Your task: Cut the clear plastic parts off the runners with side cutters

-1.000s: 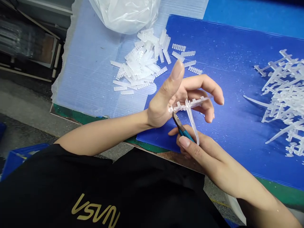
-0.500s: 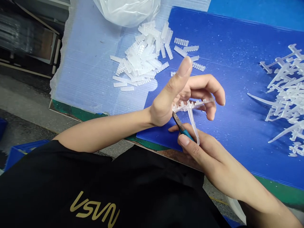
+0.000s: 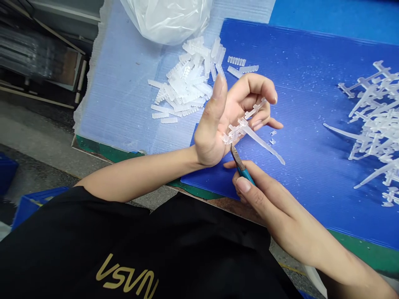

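Sprue pile (image 3: 370, 112) right; cut combs (image 3: 183, 83) left; bag (image 3: 165, 20) behind.

left hand (image 3: 218, 128) raised, fingers curled inward; right hand (image 3: 264, 199) closed just below

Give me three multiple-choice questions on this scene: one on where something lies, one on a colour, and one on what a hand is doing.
1. Where does the pile of frosted plastic comb strips lie?
A. On the pale blue corrugated sheet
B. On the dark blue sheet
C. Inside the plastic bag

2. What colour are the handles of the cutters in the right hand?
A. Red
B. Yellow
C. Teal

3. What is the left hand doing?
A. Lying flat on a sheet
B. Holding a clear plastic runner
C. Gripping the cutters

Answers:
1. A, the strips are heaped on the pale sheet.
2. C, teal shows between the right hand's fingers.
3. B, the runner sits against the left palm and fingers.
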{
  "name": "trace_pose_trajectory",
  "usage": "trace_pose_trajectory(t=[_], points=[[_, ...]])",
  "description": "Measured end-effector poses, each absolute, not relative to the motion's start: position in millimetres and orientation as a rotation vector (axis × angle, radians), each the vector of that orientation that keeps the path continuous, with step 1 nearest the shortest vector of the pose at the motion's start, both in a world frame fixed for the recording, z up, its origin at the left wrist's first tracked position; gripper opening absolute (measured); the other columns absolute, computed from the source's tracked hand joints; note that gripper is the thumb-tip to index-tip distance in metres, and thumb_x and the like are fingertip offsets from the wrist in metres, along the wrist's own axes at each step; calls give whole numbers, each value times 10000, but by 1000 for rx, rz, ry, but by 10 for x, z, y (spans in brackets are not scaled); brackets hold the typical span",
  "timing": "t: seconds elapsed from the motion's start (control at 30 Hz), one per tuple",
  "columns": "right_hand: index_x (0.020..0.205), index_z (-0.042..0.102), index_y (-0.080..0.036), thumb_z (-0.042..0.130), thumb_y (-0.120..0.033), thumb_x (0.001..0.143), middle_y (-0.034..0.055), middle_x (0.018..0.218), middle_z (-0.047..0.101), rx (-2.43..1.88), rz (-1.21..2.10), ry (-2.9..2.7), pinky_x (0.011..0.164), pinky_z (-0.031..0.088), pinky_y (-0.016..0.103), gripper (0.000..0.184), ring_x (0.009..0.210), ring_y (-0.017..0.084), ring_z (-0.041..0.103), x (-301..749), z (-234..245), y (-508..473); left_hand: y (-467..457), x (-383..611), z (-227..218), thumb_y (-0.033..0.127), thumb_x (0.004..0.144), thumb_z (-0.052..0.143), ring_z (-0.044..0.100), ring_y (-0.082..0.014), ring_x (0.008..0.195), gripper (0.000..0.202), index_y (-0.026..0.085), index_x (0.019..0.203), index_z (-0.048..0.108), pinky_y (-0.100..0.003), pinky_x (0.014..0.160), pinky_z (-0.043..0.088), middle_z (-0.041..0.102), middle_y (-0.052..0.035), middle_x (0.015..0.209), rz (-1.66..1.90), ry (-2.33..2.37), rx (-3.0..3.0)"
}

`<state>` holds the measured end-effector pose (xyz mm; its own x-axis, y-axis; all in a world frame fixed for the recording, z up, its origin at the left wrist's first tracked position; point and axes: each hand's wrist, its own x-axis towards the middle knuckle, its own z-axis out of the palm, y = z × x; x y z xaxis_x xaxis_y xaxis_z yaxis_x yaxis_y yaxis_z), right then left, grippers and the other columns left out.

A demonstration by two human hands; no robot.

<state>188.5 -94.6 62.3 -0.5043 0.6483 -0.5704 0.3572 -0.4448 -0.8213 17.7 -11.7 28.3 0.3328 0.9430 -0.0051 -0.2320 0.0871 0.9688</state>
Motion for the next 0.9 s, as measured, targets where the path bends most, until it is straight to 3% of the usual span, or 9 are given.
trace_pose_trajectory(t=[0.1, 0.23, 0.4, 0.53, 0.6, 0.7, 0.83, 0.9], points=[[1479, 549, -439, 493, -574, 1124, -11, 1332, 712, -1442, 2011, -1542, 1136, 475, 426, 384, 1263, 257, 652, 1882, 627, -965, -140, 205, 284, 747, 1002, -48, 570, -188, 835, 739, 259, 1072, 502, -453, 1017, 579, 467, -63, 885, 1135, 828, 1094], [1427, 576, -422, 515, -523, 1130, -28, 1374, 710, -1423, 1857, -1696, 1139, 486, 364, 319, 1373, 241, 619, 1846, 620, -956, -138, 259, 251, 600, 1019, -154, 405, -177, 751, 762, 238, 1028, 517, -424, 961, 572, 341, -51, 875, 1251, 723, 1001], [1469, 559, -386, 538, -472, 1131, -21, 1403, 716, -1395, 1738, -1828, 1115, 518, 345, 349, 1292, 231, 683, 1838, 621, -920, -126, 253, 235, 651, 1058, 18, 355, -177, 722, 660, 229, 1020, 524, -412, 851, 515, 354, -35, 862, 1304, 587, 1047], [1538, 526, -382, 537, -461, 1130, -9, 1456, 704, -1373, 1673, -1882, 1122, 535, 353, 416, 1416, 256, 628, 1858, 613, -926, -153, 181, 311, 276, 1058, -124, 396, -191, 783, 644, 200, 1038, 516, -412, 912, 469, 370, -37, 860, 1175, 651, 1027], [1555, 513, -392, 529, -455, 1134, -15, 1462, 705, -1374, 1652, -1901, 1106, 551, 340, 426, 1437, 254, 617, 1862, 608, -936, -164, 160, 332, 222, 1037, -154, 396, -188, 777, 673, 194, 1038, 518, -409, 900, 456, 367, -34, 854, 1185, 645, 1020], [1568, 500, -407, 515, -453, 1140, -24, 1493, 692, -1364, 1632, -1914, 1082, 568, 321, 431, 1414, 241, 640, 1858, 607, -945, -159, 157, 333, 288, 1078, -99, 411, -179, 765, 653, 196, 1020, 545, -398, 883, 468, 390, -33, 850, 1213, 648, 1000], [1564, 499, -413, 497, -445, 1149, -30, 1477, 705, -1347, 1629, -1918, 1042, 587, 302, 417, 1367, 227, 675, 1849, 615, -941, -116, 181, 361, 672, 1095, 182, 545, -191, 800, 629, 223, 1024, 617, -387, 843, 544, 503, -48, 847, 1194, 754, 916], [1561, 503, -406, 496, -446, 1149, -21, 1476, 706, -1346, 1630, -1918, 1038, 590, 310, 413, 1357, 235, 681, 1848, 616, -935, -92, 201, 394, 763, 1053, 265, 607, -212, 848, 647, 231, 1061, 634, -393, 833, 568, 550, -56, 854, 1189, 786, 871]])
